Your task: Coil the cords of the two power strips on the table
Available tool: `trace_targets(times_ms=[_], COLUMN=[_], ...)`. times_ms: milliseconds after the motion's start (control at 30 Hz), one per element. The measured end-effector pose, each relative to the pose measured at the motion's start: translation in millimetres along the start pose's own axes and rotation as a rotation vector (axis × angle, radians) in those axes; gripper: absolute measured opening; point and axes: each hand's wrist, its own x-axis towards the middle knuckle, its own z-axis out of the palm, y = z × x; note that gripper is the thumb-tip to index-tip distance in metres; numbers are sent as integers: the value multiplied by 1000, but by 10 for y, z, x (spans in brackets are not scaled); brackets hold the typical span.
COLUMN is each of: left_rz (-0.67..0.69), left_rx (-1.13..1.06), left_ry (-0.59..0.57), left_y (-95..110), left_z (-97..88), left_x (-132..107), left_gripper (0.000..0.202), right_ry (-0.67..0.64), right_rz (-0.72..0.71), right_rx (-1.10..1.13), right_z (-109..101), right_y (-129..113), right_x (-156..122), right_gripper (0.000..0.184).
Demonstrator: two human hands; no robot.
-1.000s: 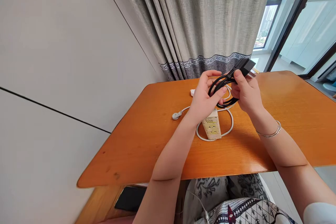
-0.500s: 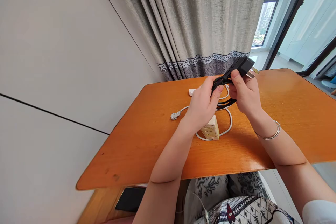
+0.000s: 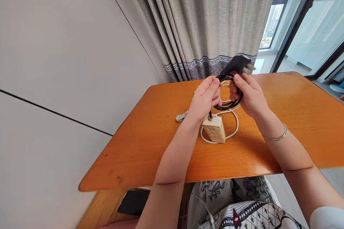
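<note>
Both arms reach forward from the bottom edge, forearms angled inward over the wooden surface (image 3: 139, 143), elbows bent slightly, hands raised and close together but apart. Left hand (image 3: 204, 97): palm turned inward, thumb up top, fingers curled, pinching the black cord (image 3: 228, 107) close to the neck of its plug. Right hand (image 3: 251, 94): thumb forward on the coil, other fingers folded behind, grasping the cord's loops from the right; silver bracelet (image 3: 278, 137) on that wrist.

Cord is coiled between the two hands, held up above the surface, loops hanging below the thumbs. Black plug (image 3: 236, 65) sits above the coil, tilted up to the right, metal prongs pointing right, just over the right hand; a bit blurred, contact with right fingers unclear. A short black end hangs under the left hand, ending at the top of the cream socket block (image 3: 216, 132) in view; can't tell if touching.

Socket block is below and between the hands, its white cable (image 3: 237, 123) looped around it. White plug (image 3: 181, 117) lies left of the left wrist, partly covered by the arm.
</note>
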Motion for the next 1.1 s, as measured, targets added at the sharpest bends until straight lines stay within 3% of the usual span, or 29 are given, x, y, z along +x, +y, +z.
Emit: trace_targets(times_ms=[133,333,600,933,1100], left_rz=[-3,12,0,-116,-93], left_rx=[-63,-181,-225,-348,-310], left_ry=[182,319,360,325,299], left_y=[16,22,25,81,95], left_z=[-45,-110,-85,-108,-111], left_x=[74,201,206,224,210], left_gripper=[35,38,37,32,35], right_ry=[-119,-289,-206,-93,-84], right_rz=[-5,59,94,78,94], right_rx=[-55,-79,17,38,41], right_z=[-16,-152,-154,-89,-100], right_y=[97,235,445,473,501], right_x=[39,144,199,188,203], right_gripper=[56,60,48,46,47])
